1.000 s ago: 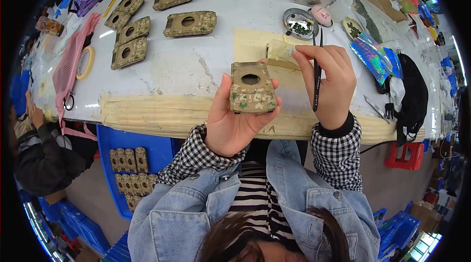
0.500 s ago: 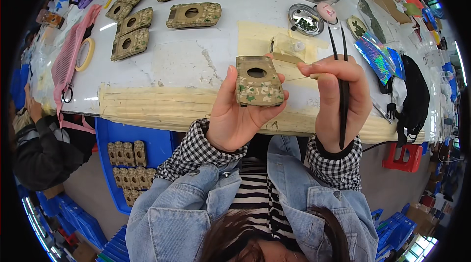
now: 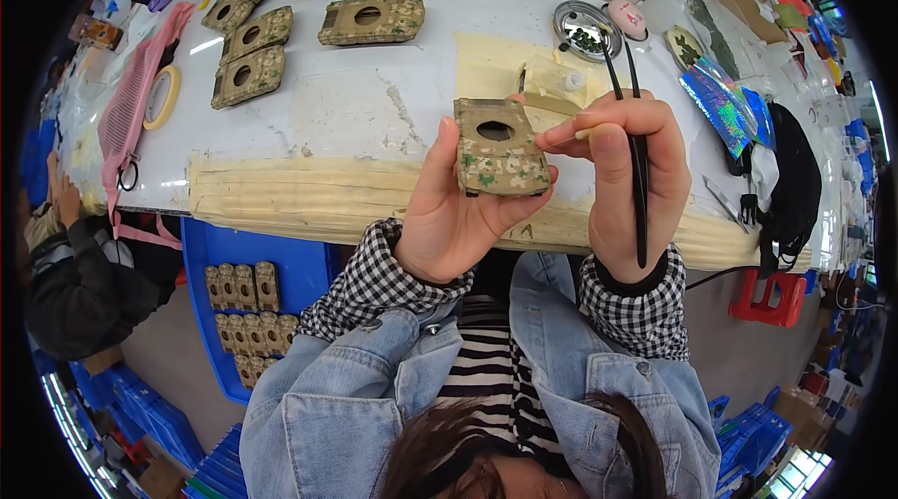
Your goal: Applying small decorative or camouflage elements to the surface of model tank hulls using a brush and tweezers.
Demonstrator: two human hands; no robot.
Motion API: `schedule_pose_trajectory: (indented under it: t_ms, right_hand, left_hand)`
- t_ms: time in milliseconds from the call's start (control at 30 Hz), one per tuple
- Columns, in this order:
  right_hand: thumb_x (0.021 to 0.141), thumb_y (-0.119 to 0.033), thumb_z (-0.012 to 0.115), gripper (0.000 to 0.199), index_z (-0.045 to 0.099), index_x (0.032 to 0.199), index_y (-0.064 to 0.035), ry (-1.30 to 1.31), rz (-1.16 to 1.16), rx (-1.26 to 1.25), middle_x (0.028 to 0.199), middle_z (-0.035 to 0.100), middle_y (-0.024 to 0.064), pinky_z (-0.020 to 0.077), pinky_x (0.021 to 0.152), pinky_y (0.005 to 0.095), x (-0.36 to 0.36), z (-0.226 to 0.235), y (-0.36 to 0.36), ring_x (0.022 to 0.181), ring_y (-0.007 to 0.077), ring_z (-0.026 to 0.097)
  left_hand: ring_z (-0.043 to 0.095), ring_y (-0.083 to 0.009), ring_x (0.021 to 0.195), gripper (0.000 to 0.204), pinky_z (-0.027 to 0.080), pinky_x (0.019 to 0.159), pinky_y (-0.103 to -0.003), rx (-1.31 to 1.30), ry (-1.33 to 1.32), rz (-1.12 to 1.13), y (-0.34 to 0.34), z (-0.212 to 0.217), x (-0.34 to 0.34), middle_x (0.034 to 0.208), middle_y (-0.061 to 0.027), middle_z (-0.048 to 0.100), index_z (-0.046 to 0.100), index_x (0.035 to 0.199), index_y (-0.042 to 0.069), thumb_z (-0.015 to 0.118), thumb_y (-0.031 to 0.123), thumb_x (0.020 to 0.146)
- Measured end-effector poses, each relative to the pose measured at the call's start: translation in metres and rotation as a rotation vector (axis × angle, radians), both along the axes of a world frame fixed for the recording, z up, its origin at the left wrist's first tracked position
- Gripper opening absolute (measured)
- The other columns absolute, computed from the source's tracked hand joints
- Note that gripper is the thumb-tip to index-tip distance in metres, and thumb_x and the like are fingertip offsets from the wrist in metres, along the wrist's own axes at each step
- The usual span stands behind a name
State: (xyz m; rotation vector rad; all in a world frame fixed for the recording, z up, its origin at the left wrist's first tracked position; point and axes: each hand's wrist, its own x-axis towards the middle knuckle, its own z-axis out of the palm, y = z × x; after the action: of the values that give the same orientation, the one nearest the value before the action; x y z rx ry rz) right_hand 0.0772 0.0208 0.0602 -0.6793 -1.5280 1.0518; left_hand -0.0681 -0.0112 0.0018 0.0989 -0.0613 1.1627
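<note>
Head view: camouflage block [image 3: 499, 159] with a round hole sits raised above the table [image 3: 374, 106], cradled in the left hand [image 3: 458, 209], whose fingers are clamped around it, face up for working. Right hand [image 3: 617, 172] pinches black tweezers [image 3: 636, 144] beside it; similar blocks [image 3: 371, 20] lie farther back.

Landmark: white worktable [image 3: 374, 106]. Above its near edge, left hand [image 3: 449, 218] holds the camouflage-patterned rectangular block with a round hole [image 3: 499, 148]; right hand [image 3: 622, 172], just right of it, holds black tweezers [image 3: 639, 162]. Five like blocks [image 3: 281, 22] lie on the table's far left. Round metal dish [image 3: 582, 28] sits far right. Blue plastic crate of blocks [image 3: 248, 312] stands under the table's left part.
</note>
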Motion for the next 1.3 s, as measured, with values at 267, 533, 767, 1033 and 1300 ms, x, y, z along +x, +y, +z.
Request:
schedule_pose_trajectory:
  t_ms: [267,533,767,1033,1300]
  right_hand:
    - [0.093,-0.005,0.048,0.01,0.05,0.097,0.0044,-0.031,-0.009,0.014,0.087,0.055,0.0102,0.051,0.075,0.026,0.0,0.0,0.0,0.081,0.0131,0.059]
    - [0.093,-0.005,0.048,0.011,0.051,0.096,0.0043,-0.005,-0.014,0.004,0.086,0.056,0.0096,0.0515,0.075,0.0259,-0.001,-0.001,0.001,0.08,0.0131,0.06]
    - [0.092,-0.009,0.051,0.012,0.053,0.094,0.0024,0.006,-0.275,0.005,0.081,0.06,0.0063,0.0497,0.068,0.0231,0.009,0.002,0.013,0.075,0.0116,0.061]
    - [0.076,-0.003,0.067,0.008,0.061,0.08,-0.0031,-0.497,-0.613,0.542,0.072,0.058,0.0076,0.0414,0.055,0.0286,0.021,-0.008,0.047,0.062,0.0205,0.053]
    - [0.076,-0.007,0.067,0.01,0.061,0.083,-0.0029,-0.662,-0.537,0.504,0.074,0.058,0.0094,0.0434,0.061,0.0333,0.022,-0.017,0.05,0.068,0.0256,0.054]
  left_hand:
    - [0.052,-0.0286,0.114,0.059,0.046,0.097,-0.04,-0.006,0.006,-0.001,0.0,0.001,0.0,0.127,-0.0139,0.047,0.026,0.138,0.008,0.025,0.05,0.096]
    - [0.052,-0.0296,0.114,0.06,0.046,0.097,-0.04,-0.015,-0.01,-0.005,0.0,-0.001,-0.001,0.127,-0.0149,0.047,0.026,0.138,0.008,0.025,0.05,0.096]
    - [0.051,-0.0333,0.114,0.061,0.048,0.095,-0.04,-0.006,-0.064,-0.032,0.001,-0.003,-0.001,0.127,-0.0185,0.046,0.02,0.14,0.009,0.026,0.05,0.095]
    - [0.05,-0.0346,0.113,0.072,0.045,0.098,-0.04,0.089,-0.118,-0.026,0.003,-0.006,0.001,0.128,-0.0241,0.04,-0.002,0.143,0.005,0.031,0.048,0.095]
    - [0.052,-0.0345,0.111,0.066,0.048,0.094,-0.042,0.024,-0.102,-0.014,0.001,-0.001,0.001,0.127,-0.0194,0.044,0.013,0.142,0.006,0.028,0.05,0.095]
